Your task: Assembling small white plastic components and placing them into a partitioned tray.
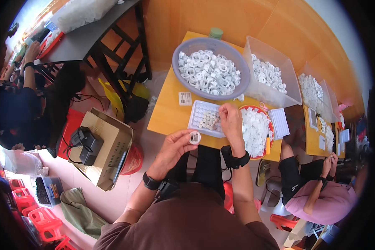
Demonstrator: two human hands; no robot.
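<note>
My left hand (173,146) is closed on a small round white plastic case (194,137), its open side with a dark and metallic inside facing up. My right hand (231,122) is over the right side of a white tray (191,123), its fingertips pinched together; whatever they hold, if anything, is hidden. Rows of round pockets fill the tray, and several small silvery discs (206,120) lie in its middle and right part. Beside my right wrist stands a red-rimmed round tray (255,157) heaped with small white translucent pieces (254,130).
Behind the tray is a grey-purple basket (178,79) full of white ring-shaped parts. A clear bin (275,96) of similar parts stands to its right. An orange-handled tool (268,146) and an empty-looking white tray (279,123) lie at right. People sit at both sides.
</note>
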